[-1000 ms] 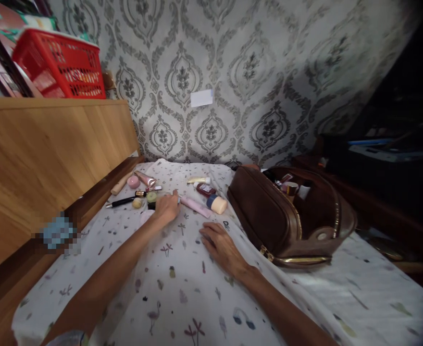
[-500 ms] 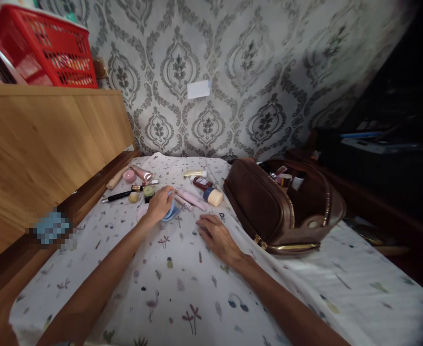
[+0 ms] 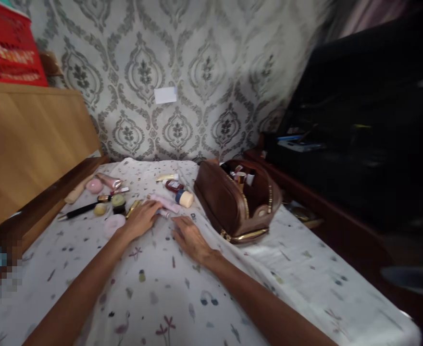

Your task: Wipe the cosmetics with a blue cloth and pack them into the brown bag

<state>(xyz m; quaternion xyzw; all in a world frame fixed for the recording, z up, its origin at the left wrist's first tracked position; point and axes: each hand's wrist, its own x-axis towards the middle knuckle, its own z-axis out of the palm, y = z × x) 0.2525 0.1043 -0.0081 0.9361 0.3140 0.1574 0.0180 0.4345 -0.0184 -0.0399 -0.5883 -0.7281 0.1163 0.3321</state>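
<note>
My left hand [image 3: 143, 218] is over the printed sheet with its fingers curled down beside a pink tube [image 3: 166, 203]. Whatever lies under those fingers is hidden; only a faint hint of blue shows at the fingertips. A gold item [image 3: 133, 207] and a round, pale pink item [image 3: 115, 225] lie to its left. My right hand [image 3: 190, 235] rests on the sheet, fingers stretched out and holding nothing. Beyond it are a cream bottle with a dark blue band [image 3: 185, 198] and a dark red bottle [image 3: 174, 185]. The brown makeup bag [image 3: 217, 194] stands unzipped to the right, cosmetics inside.
Farther left lie a black pen-like stick [image 3: 80, 211], a pink round item [image 3: 94, 186], a green-topped jar [image 3: 118, 202] and a pinkish tube [image 3: 109, 180]. A wooden cabinet [image 3: 34, 149] with a red basket [image 3: 9, 48] borders the left. The patterned wall closes the back.
The view has turned right, so everything sits farther left. My left hand has moved slightly right and nearer relative to the cosmetics; the blue item seen under it earlier is now mostly covered.
</note>
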